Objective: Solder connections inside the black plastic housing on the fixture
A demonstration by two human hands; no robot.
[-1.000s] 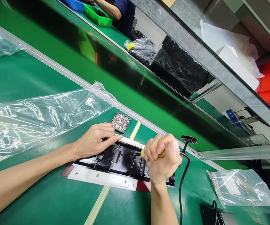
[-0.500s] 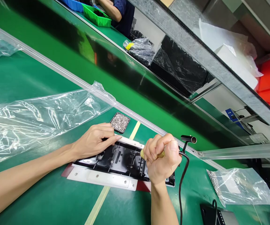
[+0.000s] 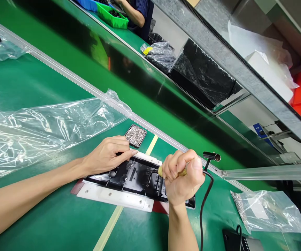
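A black plastic panel (image 3: 137, 177) lies in a white and red fixture (image 3: 114, 198) on the green bench. My left hand (image 3: 108, 155) rests flat on the panel's far left edge, fingers pressing down. My right hand (image 3: 183, 177) is fisted around a yellow-handled corded tool (image 3: 161, 170), its tip down on the panel's middle. The tool's black cable (image 3: 204, 202) loops down to the right. A small black tray of silver screws (image 3: 136, 135) sits just beyond my left hand.
Clear plastic sheeting (image 3: 43, 125) covers the bench at left. A clear bag of small parts (image 3: 268, 211) lies at right, a black device (image 3: 238, 240) in front of it. A metal rail (image 3: 82, 83) borders the conveyor. A co-worker's arm (image 3: 133, 12) and a green bin (image 3: 112, 15) are far back.
The view has shifted slightly; both hands keep the same hold on the panel and the tool.
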